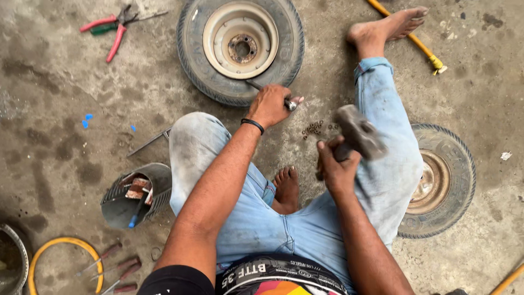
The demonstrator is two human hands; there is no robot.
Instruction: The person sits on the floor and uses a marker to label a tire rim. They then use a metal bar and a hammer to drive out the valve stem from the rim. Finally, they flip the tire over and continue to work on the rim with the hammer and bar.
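Observation:
I sit on the floor with legs spread. My left hand (270,105) grips a thin metal rod (255,86) whose tip rests against the sidewall of a small tyre with a cream rim (240,46) lying flat ahead. My right hand (337,166) holds the handle of a hammer, its blurred grey head (360,132) raised above my right thigh. A little heap of small dark nuts (313,129) lies on the floor between the two hands.
A second small wheel (439,180) lies under my right leg. Red pliers (112,30) lie at the far left. A cut-tyre tub with tools (136,194), screwdrivers (117,267), a yellow ring (63,243) and a yellow hose (417,43) surround me.

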